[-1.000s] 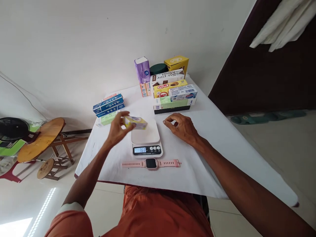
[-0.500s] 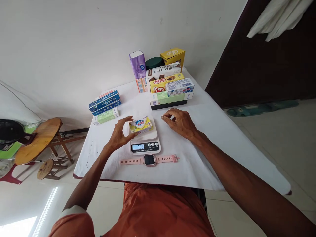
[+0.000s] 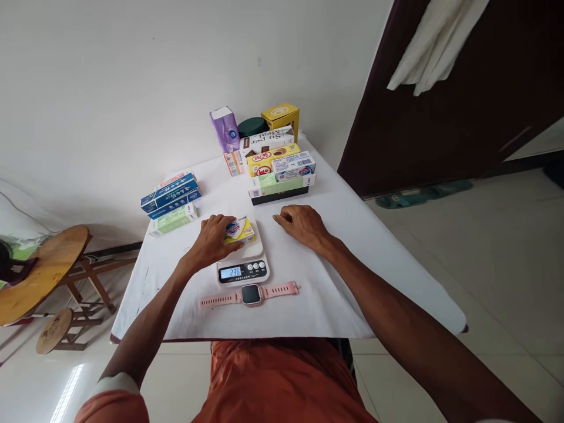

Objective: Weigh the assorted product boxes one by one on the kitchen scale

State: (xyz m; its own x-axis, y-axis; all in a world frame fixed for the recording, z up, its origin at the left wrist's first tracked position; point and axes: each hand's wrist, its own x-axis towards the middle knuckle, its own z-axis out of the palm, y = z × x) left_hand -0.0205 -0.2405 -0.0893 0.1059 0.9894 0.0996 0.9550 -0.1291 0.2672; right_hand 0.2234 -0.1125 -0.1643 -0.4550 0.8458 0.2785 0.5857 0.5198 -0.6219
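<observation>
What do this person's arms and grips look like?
The left arm has a short orange-red sleeve with a pale cuff. The right arm shows bare nearly to the picture's bottom edge. The left grip and right grip are bare hands, with fingers and a thumb: no gloves, and I see no rings or wristbands.

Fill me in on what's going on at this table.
A person's left hand grips the left end of a yellow-and-white box on a white digital scale, whose display is lit. The right hand is to the scale's right, fingers curled, holding nothing visible. A pink-strapped watch lies in front; other boxes stand farther back.
</observation>
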